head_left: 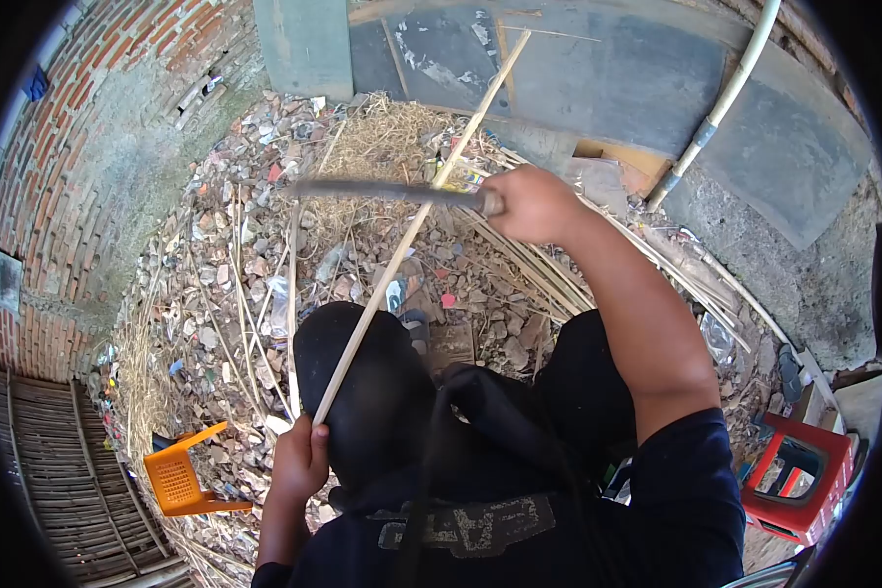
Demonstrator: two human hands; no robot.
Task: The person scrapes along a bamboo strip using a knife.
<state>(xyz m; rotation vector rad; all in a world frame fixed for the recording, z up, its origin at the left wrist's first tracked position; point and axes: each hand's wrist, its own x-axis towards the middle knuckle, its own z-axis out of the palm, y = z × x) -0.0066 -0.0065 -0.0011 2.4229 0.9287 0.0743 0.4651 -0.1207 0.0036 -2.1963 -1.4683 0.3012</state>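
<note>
My left hand is closed around the lower end of a long, pale bamboo strip, beside my left knee. The strip slants up and away across that knee toward the grey panels. My right hand grips the short handle of a machete, its dark blade pointing left and a little blurred. The blade crosses the strip's upper part; whether its edge bites into the strip I cannot tell. More split bamboo strips lie in a pile under my right forearm, and several thin ones lie left of my knees.
Rubble and litter cover the ground, with dry shavings ahead. An orange plastic stool lies on its side at left, and a red one is at right. A brick wall, grey panels and a pipe bound the space.
</note>
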